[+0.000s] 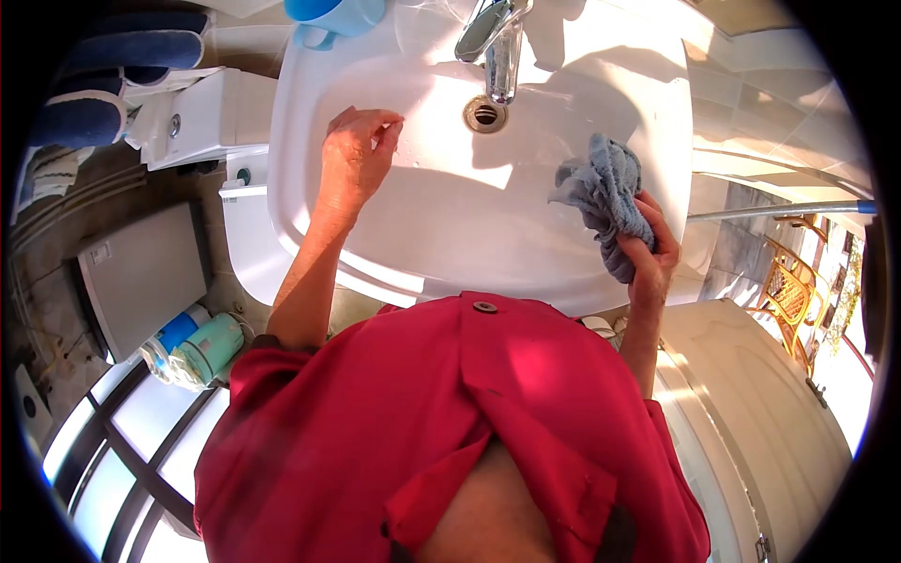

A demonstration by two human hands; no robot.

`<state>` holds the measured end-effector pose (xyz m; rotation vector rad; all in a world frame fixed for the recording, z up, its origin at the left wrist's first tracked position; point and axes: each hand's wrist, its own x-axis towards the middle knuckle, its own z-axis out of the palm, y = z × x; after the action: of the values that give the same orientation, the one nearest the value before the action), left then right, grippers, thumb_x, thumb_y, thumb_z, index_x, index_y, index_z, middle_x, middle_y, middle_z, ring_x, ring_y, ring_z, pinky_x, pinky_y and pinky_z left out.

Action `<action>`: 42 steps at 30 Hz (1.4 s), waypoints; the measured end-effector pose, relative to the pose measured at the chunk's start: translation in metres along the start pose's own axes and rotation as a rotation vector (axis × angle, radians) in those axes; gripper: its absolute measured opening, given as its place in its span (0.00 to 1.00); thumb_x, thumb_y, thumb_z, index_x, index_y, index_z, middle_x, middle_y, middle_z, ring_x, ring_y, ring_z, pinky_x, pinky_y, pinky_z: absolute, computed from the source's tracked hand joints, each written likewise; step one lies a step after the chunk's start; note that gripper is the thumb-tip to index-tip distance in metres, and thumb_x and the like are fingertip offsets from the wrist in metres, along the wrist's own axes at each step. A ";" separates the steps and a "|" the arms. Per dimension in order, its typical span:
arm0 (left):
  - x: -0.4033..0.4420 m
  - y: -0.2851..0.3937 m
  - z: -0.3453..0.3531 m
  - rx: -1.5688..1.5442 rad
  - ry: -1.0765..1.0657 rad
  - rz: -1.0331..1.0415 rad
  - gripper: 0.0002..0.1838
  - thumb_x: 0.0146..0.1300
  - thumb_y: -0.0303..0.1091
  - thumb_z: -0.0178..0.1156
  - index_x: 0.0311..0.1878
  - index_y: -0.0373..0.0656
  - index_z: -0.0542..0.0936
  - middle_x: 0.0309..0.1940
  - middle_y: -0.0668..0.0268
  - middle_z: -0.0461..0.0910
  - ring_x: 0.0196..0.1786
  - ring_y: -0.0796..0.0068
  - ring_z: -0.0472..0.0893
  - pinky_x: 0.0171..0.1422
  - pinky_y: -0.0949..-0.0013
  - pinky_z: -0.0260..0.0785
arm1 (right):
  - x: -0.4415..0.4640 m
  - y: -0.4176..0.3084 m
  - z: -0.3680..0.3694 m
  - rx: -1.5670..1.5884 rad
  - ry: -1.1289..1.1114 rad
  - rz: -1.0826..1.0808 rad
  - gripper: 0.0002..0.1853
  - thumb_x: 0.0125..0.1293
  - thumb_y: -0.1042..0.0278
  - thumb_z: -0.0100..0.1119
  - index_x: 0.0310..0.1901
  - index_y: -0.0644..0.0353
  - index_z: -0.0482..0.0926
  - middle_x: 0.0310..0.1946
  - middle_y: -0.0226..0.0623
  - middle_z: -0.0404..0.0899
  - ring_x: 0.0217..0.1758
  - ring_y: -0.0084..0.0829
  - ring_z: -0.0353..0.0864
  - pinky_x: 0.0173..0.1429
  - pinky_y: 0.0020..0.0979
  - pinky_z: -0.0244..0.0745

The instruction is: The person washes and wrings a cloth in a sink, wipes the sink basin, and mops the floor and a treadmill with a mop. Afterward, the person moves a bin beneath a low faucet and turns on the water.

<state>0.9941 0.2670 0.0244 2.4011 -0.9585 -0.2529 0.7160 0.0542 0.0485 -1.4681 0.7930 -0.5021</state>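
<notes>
My right hand (654, 246) grips a bunched grey-blue cloth (610, 192) over the right side of the white washbasin (441, 216). The cloth is crumpled, and its loose folds stick up and to the left. My left hand (361, 150) is above the basin's left side, its fingers curled and the thumb close to the index finger; nothing shows in it. Between the hands, toward the back, are the metal drain (485, 114) and the chrome faucet (502, 56) above it.
A light blue mug (336, 17) stands on the basin's back left corner. Left of the basin are a white toilet (211, 117) and dark blue slippers (141, 47). A pale door (760, 403) is at the lower right, with a wicker chair (790, 286) beyond. A metal pole (779, 212) extends rightward.
</notes>
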 end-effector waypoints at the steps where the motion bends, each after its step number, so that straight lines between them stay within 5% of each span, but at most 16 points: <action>1: -0.011 -0.007 0.002 0.055 -0.048 -0.018 0.11 0.55 0.25 0.57 0.43 0.44 0.78 0.31 0.65 0.80 0.32 0.68 0.79 0.54 0.69 0.69 | 0.000 0.001 0.000 -0.034 -0.016 0.009 0.20 0.44 0.80 0.56 0.45 0.67 0.78 0.54 0.42 0.71 0.55 0.31 0.71 0.58 0.28 0.64; 2: -0.021 -0.014 0.005 0.110 -0.097 -0.037 0.09 0.55 0.26 0.58 0.41 0.44 0.79 0.28 0.66 0.81 0.29 0.67 0.79 0.53 0.69 0.69 | -0.001 0.002 0.000 -0.068 -0.032 0.018 0.21 0.44 0.80 0.56 0.44 0.66 0.78 0.54 0.42 0.72 0.55 0.31 0.71 0.58 0.28 0.64; 5: -0.053 -0.027 0.011 -0.070 -0.159 -0.161 0.11 0.54 0.29 0.60 0.43 0.45 0.77 0.39 0.64 0.79 0.42 0.65 0.77 0.54 0.61 0.69 | -0.002 -0.003 0.004 -0.190 -0.172 0.051 0.21 0.42 0.79 0.56 0.44 0.62 0.79 0.53 0.42 0.73 0.54 0.31 0.72 0.57 0.27 0.66; 10: -0.088 -0.041 0.003 0.073 -0.034 -0.065 0.17 0.53 0.28 0.61 0.48 0.44 0.75 0.59 0.63 0.65 0.56 0.60 0.70 0.56 0.62 0.68 | -0.003 -0.007 0.041 -0.346 -0.612 0.183 0.21 0.43 0.80 0.58 0.43 0.56 0.80 0.56 0.42 0.70 0.54 0.35 0.73 0.53 0.30 0.71; 13: -0.104 -0.050 -0.007 0.124 0.000 -0.014 0.18 0.52 0.27 0.61 0.49 0.43 0.74 0.61 0.64 0.63 0.59 0.58 0.68 0.57 0.62 0.67 | -0.002 0.018 0.071 -0.362 -0.978 0.004 0.24 0.42 0.84 0.56 0.44 0.54 0.80 0.57 0.39 0.69 0.59 0.36 0.68 0.60 0.33 0.66; 14: -0.107 -0.053 -0.009 0.131 0.023 0.013 0.19 0.52 0.27 0.61 0.49 0.42 0.74 0.60 0.63 0.64 0.59 0.58 0.68 0.57 0.62 0.67 | -0.001 0.029 0.087 -0.478 -1.105 -0.209 0.23 0.43 0.79 0.60 0.45 0.50 0.80 0.57 0.33 0.69 0.60 0.39 0.67 0.61 0.35 0.66; 18: -0.116 -0.058 -0.011 0.092 0.123 0.109 0.19 0.49 0.25 0.62 0.47 0.40 0.74 0.58 0.58 0.65 0.58 0.55 0.68 0.56 0.59 0.67 | 0.011 0.055 0.168 -0.525 -1.162 -0.482 0.20 0.47 0.75 0.59 0.45 0.47 0.80 0.59 0.31 0.67 0.63 0.39 0.63 0.63 0.37 0.62; 23: -0.115 -0.060 -0.011 0.030 0.238 0.103 0.19 0.47 0.22 0.61 0.46 0.41 0.74 0.55 0.58 0.69 0.56 0.56 0.71 0.55 0.60 0.68 | 0.043 0.087 0.247 -0.771 -0.846 -0.712 0.23 0.48 0.75 0.57 0.48 0.41 0.78 0.62 0.29 0.61 0.66 0.36 0.57 0.64 0.36 0.58; 27: -0.116 -0.059 -0.014 0.002 0.224 0.091 0.18 0.47 0.20 0.60 0.44 0.40 0.75 0.53 0.59 0.70 0.54 0.57 0.72 0.54 0.61 0.69 | 0.062 0.108 0.248 -0.875 -0.601 -0.683 0.26 0.46 0.78 0.54 0.48 0.41 0.78 0.63 0.30 0.56 0.59 0.37 0.61 0.57 0.35 0.61; 32: -0.117 -0.062 -0.014 -0.022 0.230 0.119 0.17 0.46 0.18 0.58 0.43 0.40 0.75 0.52 0.60 0.71 0.52 0.57 0.73 0.53 0.62 0.69 | 0.118 0.118 0.201 -0.930 -0.310 -0.809 0.19 0.45 0.75 0.57 0.42 0.48 0.80 0.50 0.35 0.70 0.46 0.42 0.70 0.48 0.38 0.70; 36: -0.118 -0.063 -0.011 -0.072 0.273 0.110 0.17 0.45 0.17 0.58 0.41 0.40 0.75 0.49 0.60 0.73 0.50 0.58 0.74 0.51 0.62 0.70 | 0.104 0.109 0.159 -1.073 0.024 -0.402 0.15 0.50 0.70 0.60 0.42 0.50 0.80 0.50 0.34 0.72 0.48 0.42 0.71 0.50 0.36 0.70; 40: -0.120 -0.067 -0.006 -0.136 0.324 0.121 0.14 0.48 0.16 0.57 0.39 0.40 0.76 0.47 0.61 0.74 0.48 0.61 0.75 0.47 0.65 0.72 | 0.086 0.076 0.115 -0.613 0.261 -0.156 0.15 0.54 0.71 0.58 0.46 0.61 0.77 0.47 0.37 0.74 0.45 0.39 0.75 0.49 0.32 0.71; 42: -0.121 -0.066 -0.006 -0.134 0.336 0.127 0.14 0.44 0.16 0.58 0.37 0.39 0.75 0.43 0.62 0.75 0.44 0.61 0.77 0.45 0.65 0.72 | 0.068 0.065 0.125 -0.298 0.359 -0.196 0.16 0.56 0.71 0.57 0.47 0.63 0.75 0.47 0.37 0.73 0.44 0.36 0.75 0.49 0.31 0.70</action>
<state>0.9469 0.3921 -0.0093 2.1607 -0.9001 0.1275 0.8417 0.0933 -0.0357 -1.7690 1.0442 -0.8399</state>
